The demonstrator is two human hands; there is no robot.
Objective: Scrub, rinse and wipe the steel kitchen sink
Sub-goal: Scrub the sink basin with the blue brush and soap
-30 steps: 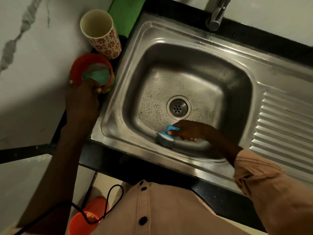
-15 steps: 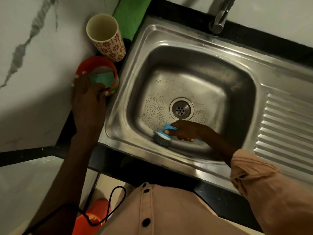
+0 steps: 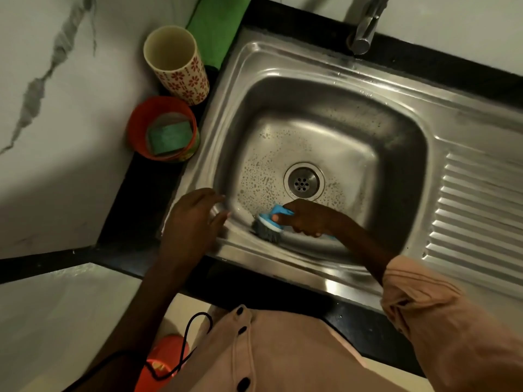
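Observation:
The steel sink fills the middle of the view, its basin floor speckled with water drops around the drain. My right hand grips the blue handle of a scrub brush, whose grey bristles press on the basin's near left wall. My left hand lies over the sink's front left rim with fingers spread and holds nothing. A red tub with a green sponge inside stands left of the sink.
A flowered cup and a green cloth sit at the back left. The tap hangs over the back rim. The ribbed drainboard lies to the right. An orange bucket stands on the floor below.
My left hand has left the red tub and moved right and nearer, onto the sink's front left rim. My right hand keeps the brush at about the same spot.

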